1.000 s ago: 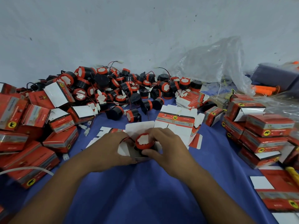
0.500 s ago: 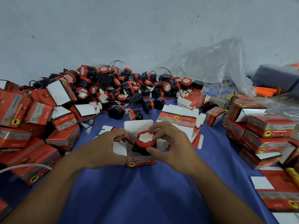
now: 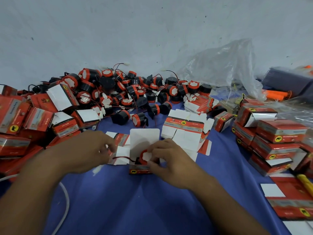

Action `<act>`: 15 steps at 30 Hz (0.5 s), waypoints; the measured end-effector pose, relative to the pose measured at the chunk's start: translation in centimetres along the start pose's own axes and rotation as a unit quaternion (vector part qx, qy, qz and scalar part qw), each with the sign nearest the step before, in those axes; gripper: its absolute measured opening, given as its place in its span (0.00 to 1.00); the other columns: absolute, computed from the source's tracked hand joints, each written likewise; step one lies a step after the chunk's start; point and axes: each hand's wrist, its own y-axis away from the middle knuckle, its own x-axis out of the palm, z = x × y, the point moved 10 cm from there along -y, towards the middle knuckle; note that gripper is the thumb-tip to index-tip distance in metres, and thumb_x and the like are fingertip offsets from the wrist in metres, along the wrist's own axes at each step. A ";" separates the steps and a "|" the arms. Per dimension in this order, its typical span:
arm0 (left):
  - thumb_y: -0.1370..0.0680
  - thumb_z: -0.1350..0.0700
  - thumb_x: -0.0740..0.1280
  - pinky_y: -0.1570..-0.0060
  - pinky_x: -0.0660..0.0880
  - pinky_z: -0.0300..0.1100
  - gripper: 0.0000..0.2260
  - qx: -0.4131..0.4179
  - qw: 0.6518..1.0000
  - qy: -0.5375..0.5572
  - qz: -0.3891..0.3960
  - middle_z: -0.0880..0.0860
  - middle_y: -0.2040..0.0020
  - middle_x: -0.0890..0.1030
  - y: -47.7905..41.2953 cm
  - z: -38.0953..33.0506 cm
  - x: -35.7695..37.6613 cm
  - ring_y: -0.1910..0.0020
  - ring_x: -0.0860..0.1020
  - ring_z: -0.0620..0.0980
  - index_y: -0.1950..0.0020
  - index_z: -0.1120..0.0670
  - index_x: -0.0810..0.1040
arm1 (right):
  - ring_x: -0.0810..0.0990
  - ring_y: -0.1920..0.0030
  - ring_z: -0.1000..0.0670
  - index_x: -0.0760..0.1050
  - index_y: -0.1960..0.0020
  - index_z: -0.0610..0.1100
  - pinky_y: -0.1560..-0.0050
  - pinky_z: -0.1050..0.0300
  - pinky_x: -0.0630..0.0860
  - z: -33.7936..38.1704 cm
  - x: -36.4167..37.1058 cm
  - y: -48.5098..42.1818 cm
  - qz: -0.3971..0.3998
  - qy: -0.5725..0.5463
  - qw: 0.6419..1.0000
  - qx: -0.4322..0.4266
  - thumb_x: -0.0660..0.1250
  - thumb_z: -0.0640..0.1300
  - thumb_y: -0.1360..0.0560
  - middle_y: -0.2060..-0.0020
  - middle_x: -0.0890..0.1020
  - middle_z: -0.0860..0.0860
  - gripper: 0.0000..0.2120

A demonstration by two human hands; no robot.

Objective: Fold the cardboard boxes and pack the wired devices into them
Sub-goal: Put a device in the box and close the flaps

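Surface: blue cloth (image 3: 152, 209); grey wall (image 3: 118, 31).
Device (image 3: 146, 156): red-rimmed, wired, in open box (image 3: 139, 171).
Right hand (image 3: 171, 161): grips device.
Left hand (image 3: 88, 150): curled; hold unclear.

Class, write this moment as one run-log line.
step: packing | right hand grips wired device in open box | left hand pinches wire | lid flap up
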 end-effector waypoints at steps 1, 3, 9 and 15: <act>0.23 0.50 0.70 0.62 0.71 0.31 0.05 -0.002 1.000 0.007 0.019 0.39 0.57 0.83 0.1 -0.3 0.4 0.59 0.79 0.36 0.51 0.39 0.78 | 0.77 0.52 0.46 0.78 0.61 0.41 0.45 0.50 0.71 -0.1 -0.1 0.1 -0.003 -0.002 1.000 0.003 0.69 0.43 0.23 0.53 0.83 0.47 0.09; 0.24 0.52 0.72 0.65 0.71 0.31 0.05 -0.002 0.999 0.027 0.047 0.40 0.59 0.84 0.2 -1.3 1.2 0.62 0.78 0.33 0.51 0.43 0.78 | 0.76 0.51 0.47 0.78 0.60 0.41 0.45 0.50 0.71 -0.1 -0.1 0.2 -0.005 -0.005 1.000 0.008 0.69 0.43 0.22 0.52 0.82 0.48 0.09; 0.23 0.55 0.70 0.68 0.73 0.34 0.14 0.035 0.982 0.120 0.139 0.42 0.57 0.84 1.2 -4.0 3.0 0.67 0.78 0.40 0.48 0.39 0.69 | 0.75 0.51 0.46 0.77 0.58 0.42 0.46 0.48 0.72 -0.2 0.3 0.3 -0.001 0.000 1.000 0.007 0.68 0.43 0.22 0.50 0.80 0.50 0.08; 0.24 0.64 0.71 0.57 0.77 0.33 0.14 0.113 0.962 0.246 0.043 0.46 0.56 0.85 0.4 -8.0 0.9 0.59 0.82 0.40 0.50 0.44 0.85 | 0.74 0.53 0.46 0.77 0.58 0.41 0.48 0.46 0.72 0.0 0.3 0.3 -0.001 -0.008 1.000 -0.007 0.69 0.43 0.21 0.51 0.80 0.49 0.08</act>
